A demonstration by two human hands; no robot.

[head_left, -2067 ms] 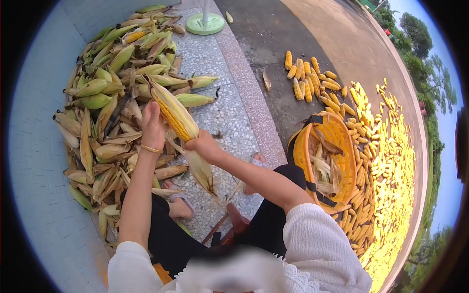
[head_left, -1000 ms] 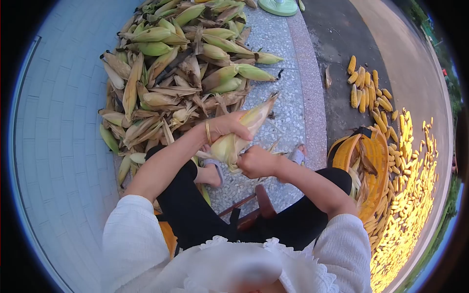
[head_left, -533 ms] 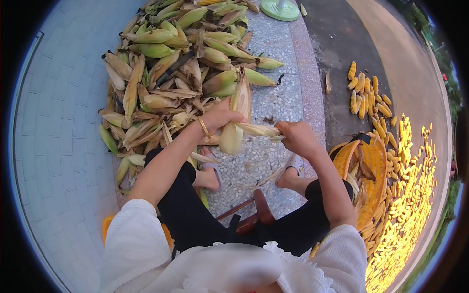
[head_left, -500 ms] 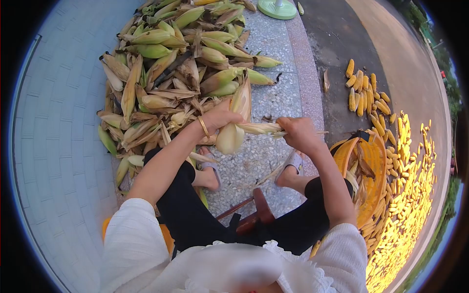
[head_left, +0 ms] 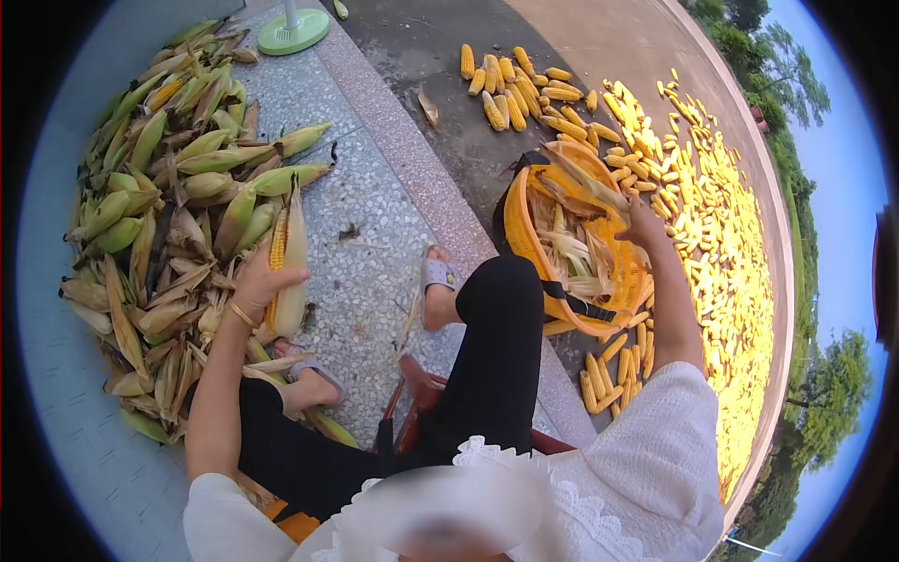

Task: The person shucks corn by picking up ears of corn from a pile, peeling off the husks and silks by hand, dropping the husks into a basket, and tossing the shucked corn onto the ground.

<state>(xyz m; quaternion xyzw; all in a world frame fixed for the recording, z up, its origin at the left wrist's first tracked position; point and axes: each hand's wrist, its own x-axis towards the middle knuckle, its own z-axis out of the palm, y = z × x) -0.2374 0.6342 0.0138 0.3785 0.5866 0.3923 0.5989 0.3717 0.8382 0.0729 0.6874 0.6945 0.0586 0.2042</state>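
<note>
My left hand is wrapped round a partly husked corn cob beside the pile of unhusked corn. Yellow kernels show along one side of the cob, and a pale husk leaf still hangs on its other side. My right hand is over the near right rim of the orange basket, its thumb and fingers apart. A long dry husk slants over the basket, with one end right by those fingers. More loose husks lie inside the basket.
Husked yellow cobs spread over the ground on the right, with smaller groups near the basket. A green round base with a pole stands at the top. Beneath me is a reddish-brown stool on the speckled floor.
My right hand has moved from the cob, where it pulled the husk, to above the basket; the husk is now apart from the cob. Kernels now show. The view has turned to the right.
</note>
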